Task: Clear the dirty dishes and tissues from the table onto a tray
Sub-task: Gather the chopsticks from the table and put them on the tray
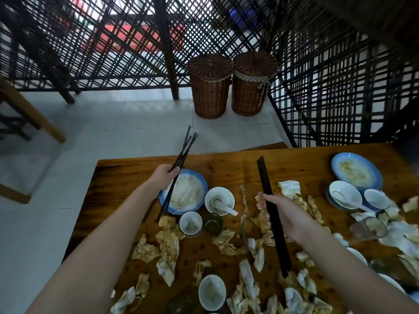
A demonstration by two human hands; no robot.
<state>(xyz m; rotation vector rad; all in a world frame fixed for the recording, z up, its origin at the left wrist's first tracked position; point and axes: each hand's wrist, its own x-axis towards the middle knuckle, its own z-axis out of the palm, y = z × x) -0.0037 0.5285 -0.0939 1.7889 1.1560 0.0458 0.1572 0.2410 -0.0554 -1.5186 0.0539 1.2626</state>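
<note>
My left hand (166,174) grips a bundle of black chopsticks (183,152) above a dirty blue-rimmed plate (199,184) near the table's far left corner. My right hand (280,211) grips a second bundle of black chopsticks (264,175) over the middle of the wooden table (229,166). Beside the plate stand a white bowl with a spoon (218,200), a small white cup (190,223) and a dark glass (213,223). Several crumpled stained tissues (166,248) lie scattered across the table. No tray is in view.
At the far right sit another blue plate (356,172), white bowls with a spoon (345,194) and a clear glass (367,230). Another white bowl (212,292) stands near the front. Two lidded wicker baskets (210,87) stand on the floor by a black lattice screen. A wooden bench (29,112) is at left.
</note>
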